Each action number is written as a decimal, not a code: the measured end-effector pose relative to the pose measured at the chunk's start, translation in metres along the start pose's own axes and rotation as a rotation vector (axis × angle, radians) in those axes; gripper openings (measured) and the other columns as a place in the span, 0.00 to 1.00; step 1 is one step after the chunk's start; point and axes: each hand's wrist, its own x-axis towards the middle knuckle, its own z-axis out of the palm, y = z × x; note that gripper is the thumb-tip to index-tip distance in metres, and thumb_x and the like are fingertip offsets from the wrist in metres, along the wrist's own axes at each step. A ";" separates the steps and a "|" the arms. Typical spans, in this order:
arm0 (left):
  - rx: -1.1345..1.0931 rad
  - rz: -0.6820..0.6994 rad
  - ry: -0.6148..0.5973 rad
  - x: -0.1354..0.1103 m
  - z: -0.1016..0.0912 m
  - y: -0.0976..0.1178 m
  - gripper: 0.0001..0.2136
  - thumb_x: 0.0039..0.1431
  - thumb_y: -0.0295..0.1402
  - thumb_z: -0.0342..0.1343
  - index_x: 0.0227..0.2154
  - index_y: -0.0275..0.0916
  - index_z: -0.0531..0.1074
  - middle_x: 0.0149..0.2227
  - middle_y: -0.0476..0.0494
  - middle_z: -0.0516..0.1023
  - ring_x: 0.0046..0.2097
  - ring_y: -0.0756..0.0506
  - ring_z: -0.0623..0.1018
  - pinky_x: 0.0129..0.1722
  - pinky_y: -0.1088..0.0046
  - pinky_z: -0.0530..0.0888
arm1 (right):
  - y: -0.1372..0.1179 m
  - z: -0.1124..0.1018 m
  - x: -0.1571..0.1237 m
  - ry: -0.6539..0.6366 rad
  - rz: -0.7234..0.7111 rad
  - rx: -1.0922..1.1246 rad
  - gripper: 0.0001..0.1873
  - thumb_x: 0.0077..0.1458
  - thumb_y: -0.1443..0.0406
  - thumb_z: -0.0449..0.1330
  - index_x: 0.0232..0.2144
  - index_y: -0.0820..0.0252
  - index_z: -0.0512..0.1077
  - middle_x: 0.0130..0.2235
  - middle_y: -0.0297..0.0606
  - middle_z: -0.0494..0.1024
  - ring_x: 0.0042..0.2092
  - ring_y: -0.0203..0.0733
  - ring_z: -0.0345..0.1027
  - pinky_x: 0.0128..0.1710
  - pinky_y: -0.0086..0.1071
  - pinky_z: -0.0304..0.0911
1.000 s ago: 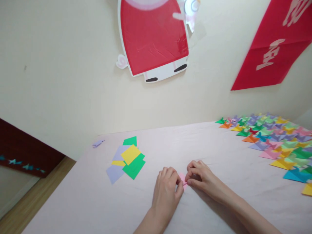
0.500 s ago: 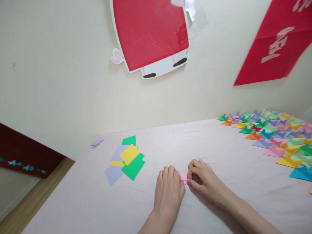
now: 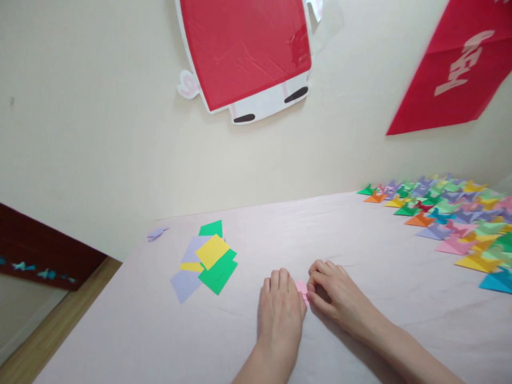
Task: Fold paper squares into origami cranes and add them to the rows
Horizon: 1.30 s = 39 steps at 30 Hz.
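Observation:
A small pink folded paper [image 3: 301, 287] lies on the pale pink cloth [image 3: 360, 250], between my two hands. My left hand [image 3: 280, 309] rests palm down with its fingers curled over the paper's left side. My right hand [image 3: 334, 293] pinches the paper's right edge with bent fingers. Most of the paper is hidden under my fingers.
A loose pile of flat coloured paper squares [image 3: 208, 258] lies to the left. A single lilac folded piece [image 3: 157, 233] sits near the far left corner. Several folded paper figures [image 3: 452, 218] in many colours fill the right side. Red posters [image 3: 244, 48] hang on the wall behind.
My left hand has flattened and slid slightly over the pink paper. The view has drifted a little, shifting the scene to the right.

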 end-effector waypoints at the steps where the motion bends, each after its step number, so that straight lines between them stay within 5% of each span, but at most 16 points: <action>1: 0.015 0.006 0.001 0.000 0.000 0.001 0.05 0.59 0.23 0.52 0.36 0.35 0.72 0.37 0.41 0.69 0.42 0.38 0.67 0.40 0.58 0.69 | 0.000 0.000 0.000 0.003 -0.004 -0.006 0.07 0.56 0.71 0.56 0.26 0.58 0.68 0.35 0.37 0.71 0.40 0.44 0.63 0.40 0.37 0.56; 18: 0.015 -0.015 0.020 0.001 -0.002 0.002 0.08 0.55 0.20 0.51 0.34 0.36 0.71 0.36 0.42 0.68 0.40 0.39 0.67 0.40 0.58 0.68 | 0.007 0.000 -0.005 0.031 -0.031 0.096 0.11 0.53 0.75 0.50 0.32 0.56 0.68 0.37 0.38 0.72 0.41 0.44 0.63 0.42 0.38 0.57; 28: -0.025 -0.013 0.034 -0.001 -0.002 0.000 0.06 0.58 0.23 0.54 0.37 0.38 0.71 0.37 0.44 0.70 0.41 0.40 0.68 0.41 0.60 0.68 | -0.009 0.015 -0.006 0.117 0.113 0.069 0.04 0.55 0.69 0.55 0.31 0.55 0.69 0.38 0.37 0.73 0.42 0.46 0.63 0.43 0.42 0.53; 39: -0.081 -0.047 0.036 -0.003 0.001 -0.002 0.05 0.58 0.23 0.53 0.36 0.37 0.69 0.37 0.44 0.69 0.41 0.39 0.67 0.42 0.59 0.67 | -0.005 0.018 -0.006 0.125 0.103 0.047 0.13 0.51 0.74 0.51 0.32 0.53 0.70 0.38 0.37 0.74 0.42 0.46 0.64 0.42 0.40 0.54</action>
